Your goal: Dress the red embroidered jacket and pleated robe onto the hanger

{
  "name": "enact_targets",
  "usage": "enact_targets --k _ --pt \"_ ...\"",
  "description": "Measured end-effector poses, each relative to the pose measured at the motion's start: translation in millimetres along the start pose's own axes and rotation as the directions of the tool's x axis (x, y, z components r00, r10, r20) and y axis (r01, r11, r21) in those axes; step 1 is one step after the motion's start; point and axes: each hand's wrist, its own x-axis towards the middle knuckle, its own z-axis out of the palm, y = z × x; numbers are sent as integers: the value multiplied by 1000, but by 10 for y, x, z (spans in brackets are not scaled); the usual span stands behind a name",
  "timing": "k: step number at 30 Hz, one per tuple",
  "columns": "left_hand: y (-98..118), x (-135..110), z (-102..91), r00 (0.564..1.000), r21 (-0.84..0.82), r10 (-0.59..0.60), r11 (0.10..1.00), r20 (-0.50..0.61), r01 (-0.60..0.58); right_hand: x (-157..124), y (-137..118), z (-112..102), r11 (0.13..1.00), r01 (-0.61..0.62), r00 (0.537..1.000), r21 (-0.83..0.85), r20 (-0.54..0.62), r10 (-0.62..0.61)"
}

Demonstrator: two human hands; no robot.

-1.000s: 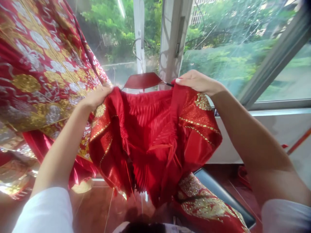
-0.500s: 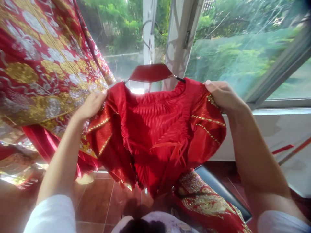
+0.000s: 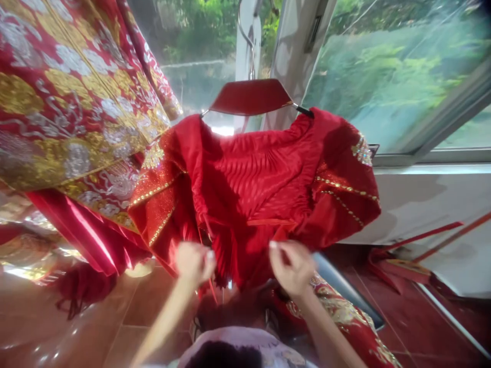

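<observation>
A red pleated garment (image 3: pixel 264 184) with gold trim hangs on a red hanger (image 3: pixel 251 96) whose metal hook goes up by the window frame. My left hand (image 3: pixel 194 261) is low at the garment's bottom edge, fingers curled as if pinching the cloth or a thin red string. My right hand (image 3: pixel 291 266) is beside it, also at the lower hem, fingers bent on the fabric. Both hands are blurred by motion.
A large red and gold embroidered robe (image 3: pixel 69 107) hangs at the left. More embroidered red cloth (image 3: pixel 345 327) lies at lower right on a dark seat edge (image 3: pixel 345 289). A window (image 3: pixel 383 71) with greenery is behind. Red tile floor (image 3: pixel 95 327) below; red sticks (image 3: pixel 422 240) at right.
Both hands left the garment's shoulders and dropped to its lower hem. The garment now hangs from the hanger by itself, and the view has shifted upward slightly.
</observation>
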Motion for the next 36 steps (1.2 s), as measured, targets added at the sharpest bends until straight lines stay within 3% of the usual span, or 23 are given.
enact_targets --k 1,2,4,6,9,15,20,22,26,30,33,36 --pt "82 -261 198 995 -38 41 999 96 -37 -194 -92 160 991 -127 985 31 122 122" --pt "142 -462 405 975 -99 11 995 224 12 -332 -148 325 962 -273 936 16 235 261" --pt "200 -694 791 931 -157 -168 961 324 228 -469 -171 625 884 -464 798 -54 409 444" --pt "201 -764 1070 891 -183 -280 915 357 360 -492 -136 832 846 -514 697 -143 505 509" --pt "187 -762 1254 869 -187 -334 888 365 419 -505 -124 931 847 -492 658 -199 552 512" --pt "237 -899 1268 796 -132 -380 862 472 490 -730 -259 730 841 -520 641 -153 581 502" --pt "278 -1115 1212 763 -128 -379 850 524 511 -917 -223 593 685 -726 576 63 600 555" --pt "282 -1171 1180 756 -122 -391 845 525 521 -958 -230 562 647 -755 574 108 586 572" --pt "278 -1208 1121 734 -109 -408 832 543 544 -978 -312 544 654 -742 601 147 578 552" --pt "296 -1206 1067 717 -97 -425 822 553 562 -959 -378 571 641 -759 575 110 573 583" --pt "320 -1212 1039 707 -90 -437 814 555 574 -930 -384 587 535 -831 508 150 595 623" --pt "332 -1225 1032 706 -84 -441 814 554 575 -878 -381 584 264 -936 350 231 675 650"
